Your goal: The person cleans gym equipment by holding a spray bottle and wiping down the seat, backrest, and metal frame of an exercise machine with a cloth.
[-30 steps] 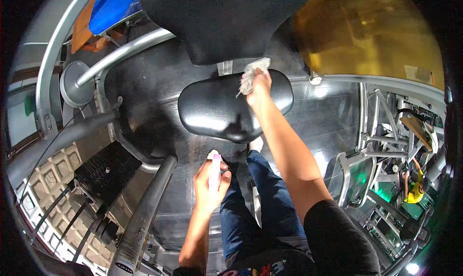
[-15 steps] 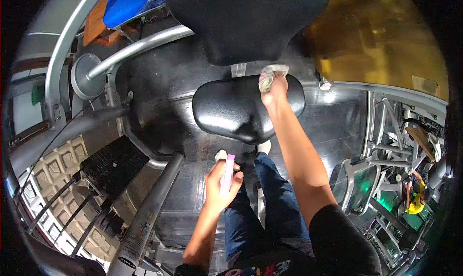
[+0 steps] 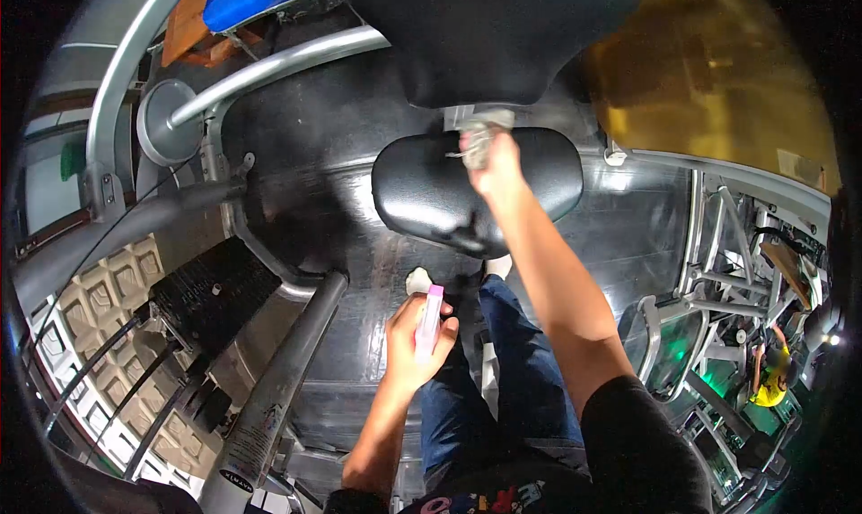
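Note:
A crumpled greyish-white cloth (image 3: 485, 139) is bunched in my right hand (image 3: 496, 168), slightly blurred by motion. This hand is over the back part of a black padded seat (image 3: 422, 186); the cloth seems to lie against the pad, though contact is hard to make out. Just beyond it hangs a larger black backrest (image 3: 489, 38). My left hand (image 3: 411, 339) is wrapped around a slim whitish-pink bottle with a pink cap (image 3: 428, 325), held upright in front of my legs, apart from the seat.
To the left are a grey metal post (image 3: 278, 397), a black weight stack (image 3: 211, 289) and a curved silver bar (image 3: 278, 65). A yellowish reflective panel (image 3: 709, 92) stands at the right. Far right, a person in a yellow top (image 3: 772, 384) is among gym machines.
My right hand has moved left across the seat with the cloth. The view has shifted slightly, and my left hand still grips the bottle.

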`<state>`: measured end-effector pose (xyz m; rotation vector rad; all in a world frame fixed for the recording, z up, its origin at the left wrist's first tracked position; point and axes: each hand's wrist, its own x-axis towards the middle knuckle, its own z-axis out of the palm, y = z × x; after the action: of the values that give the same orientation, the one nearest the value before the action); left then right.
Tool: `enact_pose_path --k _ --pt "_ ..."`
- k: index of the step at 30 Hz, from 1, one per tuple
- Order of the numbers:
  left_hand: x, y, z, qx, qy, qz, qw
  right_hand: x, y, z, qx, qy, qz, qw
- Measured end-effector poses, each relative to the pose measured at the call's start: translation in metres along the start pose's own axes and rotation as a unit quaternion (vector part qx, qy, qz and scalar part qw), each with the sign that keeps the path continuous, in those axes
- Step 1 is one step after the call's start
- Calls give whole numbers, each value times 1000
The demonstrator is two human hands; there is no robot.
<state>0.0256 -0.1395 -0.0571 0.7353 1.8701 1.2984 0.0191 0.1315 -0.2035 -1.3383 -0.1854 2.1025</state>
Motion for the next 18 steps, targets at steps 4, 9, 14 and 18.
enact_pose_path --k 4,9,14,18 --pt "-3 -9 -2 6 13 6 1000 35 6 15 26 28 -49 998" --pt "-7 0 -5 5 11 5 1000 13 61 58 -26 -54 67 996" --pt "-16 -1 -13 25 8 6 1000 -41 40 34 -309 -84 -123 939" --pt "-21 -11 -18 22 2 -22 1000 -66 -13 44 -429 -114 -522 729"
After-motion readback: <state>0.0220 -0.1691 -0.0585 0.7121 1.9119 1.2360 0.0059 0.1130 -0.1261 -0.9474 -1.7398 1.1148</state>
